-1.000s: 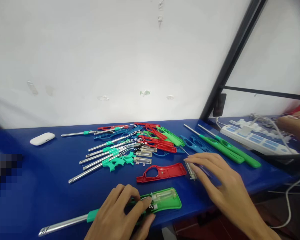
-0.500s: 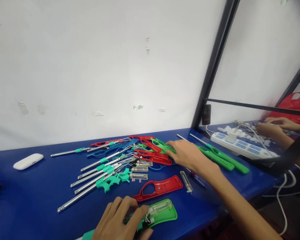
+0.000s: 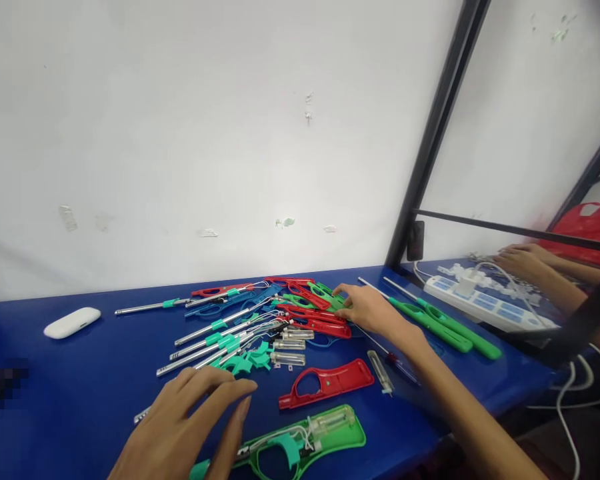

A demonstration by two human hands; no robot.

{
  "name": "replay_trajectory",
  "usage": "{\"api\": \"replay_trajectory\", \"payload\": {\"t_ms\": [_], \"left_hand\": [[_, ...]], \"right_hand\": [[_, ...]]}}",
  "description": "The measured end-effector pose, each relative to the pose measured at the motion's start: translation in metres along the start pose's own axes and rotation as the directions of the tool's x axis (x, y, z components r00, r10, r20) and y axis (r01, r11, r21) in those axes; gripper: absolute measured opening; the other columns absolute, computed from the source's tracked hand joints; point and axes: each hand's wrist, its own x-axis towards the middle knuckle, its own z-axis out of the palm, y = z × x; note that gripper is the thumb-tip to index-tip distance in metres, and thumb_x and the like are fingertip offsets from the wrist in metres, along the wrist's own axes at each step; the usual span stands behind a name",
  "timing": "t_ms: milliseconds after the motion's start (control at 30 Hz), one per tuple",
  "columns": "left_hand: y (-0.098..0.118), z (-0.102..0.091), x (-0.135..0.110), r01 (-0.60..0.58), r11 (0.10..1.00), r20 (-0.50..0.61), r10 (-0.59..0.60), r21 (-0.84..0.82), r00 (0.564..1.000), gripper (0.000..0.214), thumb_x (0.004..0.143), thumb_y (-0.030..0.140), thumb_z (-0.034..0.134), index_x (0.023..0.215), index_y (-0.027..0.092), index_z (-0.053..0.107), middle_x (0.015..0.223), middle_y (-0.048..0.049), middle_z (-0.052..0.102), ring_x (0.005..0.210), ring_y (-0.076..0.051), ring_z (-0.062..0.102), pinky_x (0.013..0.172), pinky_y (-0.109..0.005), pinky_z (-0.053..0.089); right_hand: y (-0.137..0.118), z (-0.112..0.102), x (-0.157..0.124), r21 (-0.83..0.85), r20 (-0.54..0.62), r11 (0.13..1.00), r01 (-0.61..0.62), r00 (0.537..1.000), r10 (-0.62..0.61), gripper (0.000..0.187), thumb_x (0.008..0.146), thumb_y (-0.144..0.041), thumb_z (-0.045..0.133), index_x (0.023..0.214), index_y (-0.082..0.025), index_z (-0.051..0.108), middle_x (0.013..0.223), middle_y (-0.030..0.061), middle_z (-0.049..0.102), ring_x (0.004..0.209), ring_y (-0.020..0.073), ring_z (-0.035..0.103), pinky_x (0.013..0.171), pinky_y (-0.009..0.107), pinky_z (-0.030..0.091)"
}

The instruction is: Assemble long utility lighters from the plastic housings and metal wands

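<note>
White painted wall [image 3: 220,120], scuffed, behind blue worktop [image 3: 80,400]. Black metal post [image 3: 434,147] beyond and right of red plastic handle half [image 3: 333,383].
Right hand [image 3: 373,313], past the red half, still at a green plastic shell [image 3: 325,293]; can't tell if pinching.
Left hand [image 3: 185,423]: fingers spread, shifted left, uncovering teal plastic trigger [image 3: 292,451] in open green lighter shell [image 3: 343,440], nearer than the red half.

The head camera looks forward and down at the nearby blue table [image 3: 105,380] and white wall [image 3: 190,133].
</note>
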Motion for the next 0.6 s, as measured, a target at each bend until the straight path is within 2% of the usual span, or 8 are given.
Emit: {"api": "replay_trajectory", "payload": {"t_ms": [133, 200, 233, 300, 433, 500, 600], "left_hand": [[0.008, -0.007, 0.006, 0.049, 0.999, -0.008, -0.05, -0.014, 0.999, 0.019, 0.108, 0.041, 0.055, 0.114, 0.031, 0.069, 0.102, 0.0027, 0.074, 0.092, -0.015, 0.071, 0.08, -0.023, 0.055], [0.012, -0.012, 0.009, 0.086, 0.996, 0.012, -0.086, -0.03, 0.996, 0.018, 0.107, 0.037, 0.056, 0.115, 0.03, 0.07, 0.102, 0.0024, 0.074, 0.093, -0.016, 0.071, 0.083, -0.024, 0.055], [0.013, -0.015, 0.01, 0.123, 0.992, 0.007, -0.123, -0.03, 0.992, 0.017, 0.107, 0.036, 0.056, 0.115, 0.03, 0.07, 0.103, 0.0019, 0.074, 0.094, -0.016, 0.071, 0.085, -0.025, 0.056], [0.014, -0.018, 0.012, 0.184, 0.982, 0.028, -0.183, -0.037, 0.983, 0.019, 0.106, 0.035, 0.057, 0.119, 0.03, 0.07, 0.11, 0.0003, 0.074, 0.101, -0.018, 0.072, 0.09, -0.028, 0.057], [0.012, -0.018, 0.012, 0.293, 0.955, 0.064, -0.289, -0.054, 0.955, 0.033, 0.107, 0.038, 0.056, 0.138, 0.033, 0.064, 0.129, -0.0022, 0.072, 0.113, -0.022, 0.072, 0.098, -0.035, 0.059], [0.011, -0.017, 0.01, 0.31, 0.948, 0.08, -0.305, -0.072, 0.949, 0.043, 0.106, 0.045, 0.057, 0.147, 0.035, 0.058, 0.134, -0.0034, 0.071, 0.114, -0.024, 0.073, 0.099, -0.038, 0.06], [0.008, -0.014, 0.005, 0.272, 0.959, 0.167, -0.255, -0.085, 0.952, 0.053, 0.104, 0.05, 0.061, 0.154, 0.038, 0.051, 0.136, -0.0031, 0.072, 0.117, -0.026, 0.073, 0.097, -0.041, 0.063]], "right_hand": [[0.012, -0.008, 0.004, 0.079, -0.035, 0.997, -0.019, 0.999, 0.022, 0.031, 0.106, -0.038, 0.063, 0.131, -0.02, 0.066, 0.133, 0.0084, 0.067, 0.111, 0.0246, 0.07, 0.092, 0.044, 0.061], [0.02, -0.015, 0.005, 0.119, -0.056, 0.991, -0.065, 0.996, 0.072, 0.034, 0.103, -0.037, 0.069, 0.13, -0.018, 0.065, 0.129, 0.0093, 0.069, 0.105, 0.0233, 0.071, 0.088, 0.044, 0.062], [0.023, -0.02, 0.003, 0.144, -0.074, 0.986, -0.084, 0.993, 0.095, 0.033, 0.103, -0.038, 0.068, 0.129, -0.018, 0.066, 0.124, 0.0088, 0.071, 0.102, 0.0224, 0.073, 0.087, 0.043, 0.063], [0.025, -0.031, -0.007, 0.205, -0.116, 0.975, -0.087, 0.987, 0.113, 0.039, 0.097, -0.039, 0.074, 0.128, -0.018, 0.067, 0.106, 0.0106, 0.079, 0.097, 0.0278, 0.078, 0.087, 0.045, 0.064], [0.008, -0.043, -0.052, 0.316, -0.137, 0.948, 0.024, 0.99, 0.021, 0.051, 0.089, -0.056, 0.077, 0.131, -0.03, 0.068, 0.11, 0.0051, 0.083, 0.102, 0.0293, 0.08, 0.089, 0.041, 0.066], [-0.008, -0.041, -0.075, 0.337, -0.156, 0.934, 0.117, 0.985, -0.068, 0.045, 0.086, -0.058, 0.08, 0.123, -0.033, 0.073, 0.112, 0.0025, 0.083, 0.103, 0.0295, 0.08, 0.084, 0.039, 0.067], [-0.032, -0.031, -0.099, 0.325, -0.121, 0.91, 0.256, 0.966, -0.229, 0.027, 0.088, -0.048, 0.081, 0.112, -0.036, 0.078, 0.107, -0.003, 0.084, 0.093, 0.0248, 0.082, 0.079, 0.032, 0.068]]}}
